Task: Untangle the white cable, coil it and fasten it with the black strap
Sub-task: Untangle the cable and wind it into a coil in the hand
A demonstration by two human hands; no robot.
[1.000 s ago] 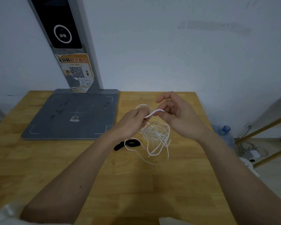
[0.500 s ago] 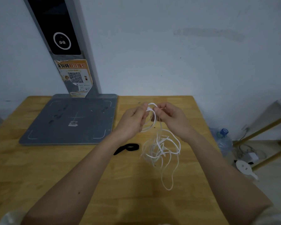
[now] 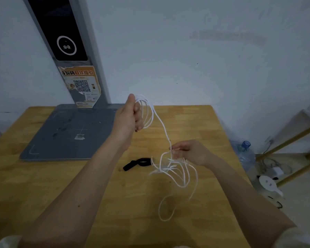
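Left hand (image 3: 128, 119) grips few finished loops of white cable (image 3: 166, 138), right hand (image 3: 190, 152) pinches strand above remaining tangle; black strap (image 3: 138, 163) beside it unused.

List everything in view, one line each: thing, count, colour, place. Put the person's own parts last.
white cable: one, white, a few loops in the raised left hand, one strand down to the right hand, the rest loose and tangled on the table
black strap: one, black, flat on the table beside the tangle
table: one, light wood, against the wall
grey stand: one, grey base on the table's far left, upright post with a black panel
sticker: one, orange, QR code, on the post
water bottle: one, clear with blue cap, floor at right
left hand: one, raised, grips the loops
right hand: one, low, pinches the strand
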